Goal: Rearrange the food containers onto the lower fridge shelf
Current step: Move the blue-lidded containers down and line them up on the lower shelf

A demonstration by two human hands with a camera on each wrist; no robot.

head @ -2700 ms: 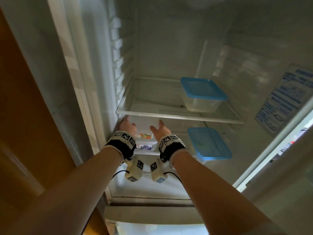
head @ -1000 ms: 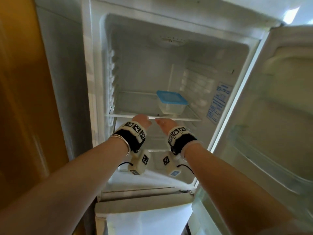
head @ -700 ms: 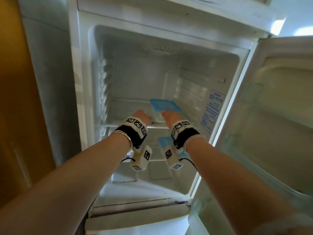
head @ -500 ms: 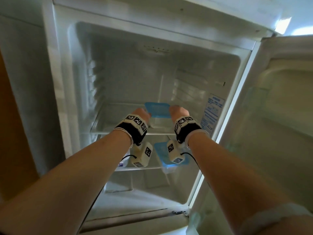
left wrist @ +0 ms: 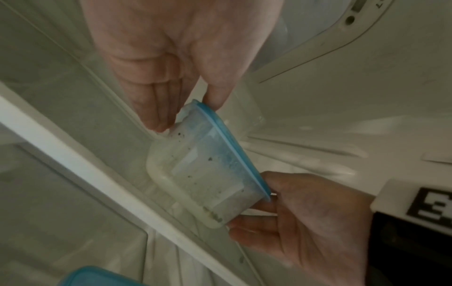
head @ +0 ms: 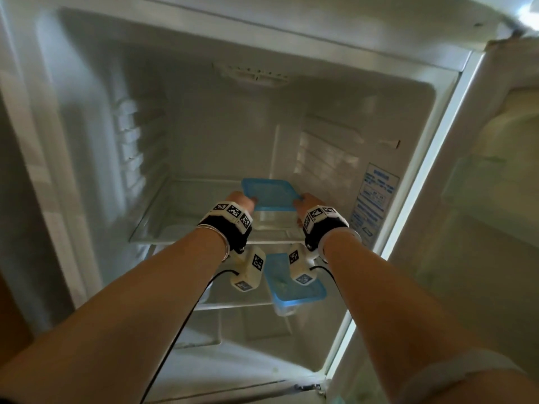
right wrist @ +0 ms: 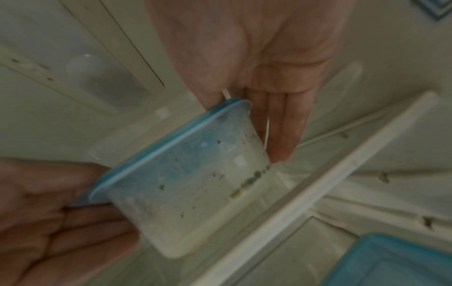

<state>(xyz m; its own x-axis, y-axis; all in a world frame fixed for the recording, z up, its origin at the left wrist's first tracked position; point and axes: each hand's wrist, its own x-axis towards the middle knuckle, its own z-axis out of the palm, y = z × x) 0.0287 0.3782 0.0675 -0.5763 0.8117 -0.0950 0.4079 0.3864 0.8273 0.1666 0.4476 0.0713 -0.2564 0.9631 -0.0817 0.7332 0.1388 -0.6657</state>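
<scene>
You stand at the open fridge (head: 364,71) with both arms reached in to the upper glass shelf (head: 180,228), and the lower shelf (head: 233,305) sits beneath it with one blue-lidded container (head: 294,290) already on its right side. The container you are after (head: 269,208), clear with a blue lid, is at the right front of the upper shelf, and whether it rests there or is just clear I cannot tell. Your left hand (head: 239,201) and right hand (head: 306,201) clasp its two sides, thumbs on the lid edge (left wrist: 229,131) and fingers (right wrist: 281,135) down the walls. Keep it level as you draw it out past the shelf's front trim (left wrist: 102,170), since there seems to be residue inside. Then lower it and set it left of the other container, not on top, and let go only once the base is flat
</scene>
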